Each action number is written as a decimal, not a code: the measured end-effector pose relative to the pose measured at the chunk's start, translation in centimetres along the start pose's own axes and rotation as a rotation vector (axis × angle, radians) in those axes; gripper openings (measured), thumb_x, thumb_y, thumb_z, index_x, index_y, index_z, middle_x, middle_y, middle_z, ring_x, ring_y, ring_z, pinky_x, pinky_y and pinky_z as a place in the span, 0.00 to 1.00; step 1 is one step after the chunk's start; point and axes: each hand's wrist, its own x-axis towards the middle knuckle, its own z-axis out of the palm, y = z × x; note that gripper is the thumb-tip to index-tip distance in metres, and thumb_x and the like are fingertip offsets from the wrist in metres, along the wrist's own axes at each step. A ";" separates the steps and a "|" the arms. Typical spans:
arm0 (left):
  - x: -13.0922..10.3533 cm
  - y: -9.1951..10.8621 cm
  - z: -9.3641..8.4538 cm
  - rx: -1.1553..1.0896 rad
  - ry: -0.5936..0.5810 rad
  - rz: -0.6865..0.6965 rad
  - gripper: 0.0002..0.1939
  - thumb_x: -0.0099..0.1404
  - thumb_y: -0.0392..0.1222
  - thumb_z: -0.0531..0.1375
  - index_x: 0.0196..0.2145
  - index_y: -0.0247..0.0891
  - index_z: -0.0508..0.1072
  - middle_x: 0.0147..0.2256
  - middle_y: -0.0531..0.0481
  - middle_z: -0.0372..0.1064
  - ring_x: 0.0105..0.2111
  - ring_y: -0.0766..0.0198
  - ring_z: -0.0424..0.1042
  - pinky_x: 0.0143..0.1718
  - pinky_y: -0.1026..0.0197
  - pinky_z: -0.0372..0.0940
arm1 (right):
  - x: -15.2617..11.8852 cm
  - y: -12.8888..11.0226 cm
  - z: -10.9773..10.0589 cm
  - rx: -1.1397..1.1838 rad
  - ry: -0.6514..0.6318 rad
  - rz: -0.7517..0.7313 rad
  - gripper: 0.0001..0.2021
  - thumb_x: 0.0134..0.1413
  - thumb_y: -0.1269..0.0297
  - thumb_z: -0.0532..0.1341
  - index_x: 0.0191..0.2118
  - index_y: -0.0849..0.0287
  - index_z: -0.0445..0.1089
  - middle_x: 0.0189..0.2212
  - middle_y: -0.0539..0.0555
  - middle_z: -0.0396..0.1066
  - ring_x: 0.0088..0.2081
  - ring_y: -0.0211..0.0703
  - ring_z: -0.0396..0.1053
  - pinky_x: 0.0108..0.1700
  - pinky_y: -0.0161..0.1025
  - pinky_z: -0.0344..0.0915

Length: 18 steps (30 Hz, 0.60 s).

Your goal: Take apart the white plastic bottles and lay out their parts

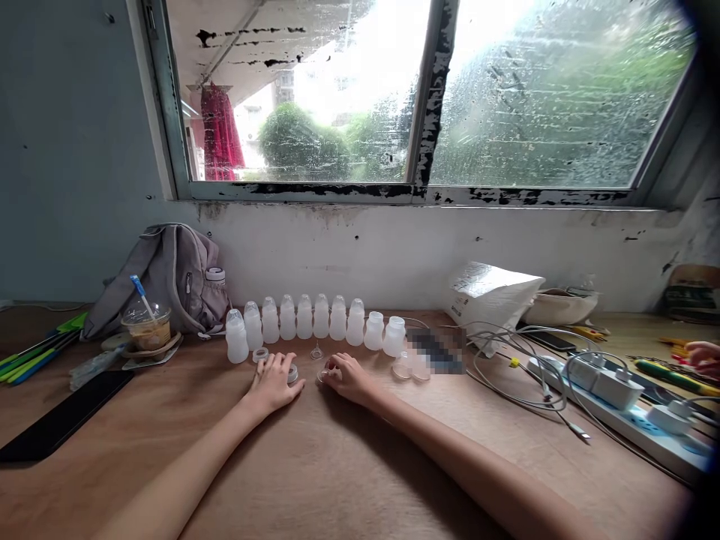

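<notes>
And no word, brand or number can be read anywhere here; some small dark print is glimpsed on the white bag, too tiny to be deciphered.

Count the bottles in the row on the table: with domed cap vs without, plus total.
Bottles with domed cap: 8
Bottles without domed cap: 2
Total: 10
</notes>
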 end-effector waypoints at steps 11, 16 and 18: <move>0.3 1.5 0.3 -0.588 0.140 0.010 0.21 0.53 0.48 0.58 0.43 0.39 0.63 0.38 0.49 0.67 0.32 0.64 0.68 0.35 0.61 0.63 | -1.6 -0.6 0.3 0.179 0.032 -0.131 0.11 0.45 0.74 0.57 0.37 0.58 0.69 0.32 0.54 0.69 0.36 0.42 0.64 0.39 0.37 0.59; 0.0 2.0 0.4 -0.740 0.059 0.051 0.20 0.54 0.47 0.58 0.44 0.40 0.63 0.41 0.48 0.66 0.38 0.62 0.67 0.38 0.61 0.63 | -1.6 -1.1 -0.6 0.282 0.022 -0.108 0.07 0.46 0.71 0.58 0.33 0.58 0.70 0.29 0.52 0.70 0.33 0.40 0.64 0.36 0.35 0.60; 0.0 2.1 0.4 -0.762 0.029 0.077 0.21 0.55 0.46 0.58 0.46 0.40 0.62 0.42 0.48 0.66 0.42 0.61 0.66 0.39 0.60 0.63 | -1.5 -1.1 -0.8 0.314 0.018 -0.077 0.06 0.45 0.71 0.57 0.31 0.58 0.70 0.27 0.51 0.71 0.31 0.39 0.64 0.34 0.34 0.60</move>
